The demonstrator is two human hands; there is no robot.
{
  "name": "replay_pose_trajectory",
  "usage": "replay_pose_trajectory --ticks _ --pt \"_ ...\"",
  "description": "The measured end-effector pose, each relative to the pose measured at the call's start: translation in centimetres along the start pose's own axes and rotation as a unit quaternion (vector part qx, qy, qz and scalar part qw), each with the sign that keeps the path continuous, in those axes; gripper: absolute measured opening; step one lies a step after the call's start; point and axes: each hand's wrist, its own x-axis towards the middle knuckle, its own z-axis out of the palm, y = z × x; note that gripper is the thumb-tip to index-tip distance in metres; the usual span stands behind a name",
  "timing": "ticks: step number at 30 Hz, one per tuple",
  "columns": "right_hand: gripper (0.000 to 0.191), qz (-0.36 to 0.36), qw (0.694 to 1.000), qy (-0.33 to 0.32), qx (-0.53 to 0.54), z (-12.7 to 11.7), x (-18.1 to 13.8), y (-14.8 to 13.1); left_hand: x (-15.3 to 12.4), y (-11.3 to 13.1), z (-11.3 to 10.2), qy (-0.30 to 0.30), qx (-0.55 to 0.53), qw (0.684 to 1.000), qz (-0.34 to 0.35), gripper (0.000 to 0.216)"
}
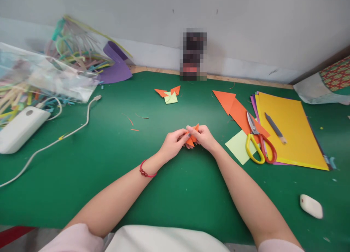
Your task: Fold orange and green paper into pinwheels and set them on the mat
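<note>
Both hands meet over the middle of the green table (82, 164). My left hand (172, 144), with a red bracelet on its wrist, pinches one side of a small folded orange paper piece (192, 136). My right hand (204, 138) pinches the other side, fingers curled round it. The piece is held just above the table surface and is partly hidden by my fingers. Farther back lie finished folded pieces, orange and pale green (168, 95).
To the right lie a yellow sheet stack (290, 135), a pen (275, 128), yellow-and-red scissors (258, 144), orange cut paper (232, 104) and a pale green square (238, 147). A white eraser (311, 206) sits near right. At left are a white device (20, 128), its cable, and a bag of coloured strips (43, 75).
</note>
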Motion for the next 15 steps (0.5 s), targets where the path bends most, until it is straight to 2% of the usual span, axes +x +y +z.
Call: replay_pose_trajectory --ticks 5,15 --pt "0.057 0.034 0.999 -0.003 0.001 0.08 0.17 -0.13 -0.16 -0.16 0.03 0.011 0.052 0.998 0.016 0.025" --pt "0.056 0.018 0.999 -0.046 0.001 -0.45 0.07 0.09 -0.28 0.11 0.03 0.011 0.099 0.995 0.031 0.019"
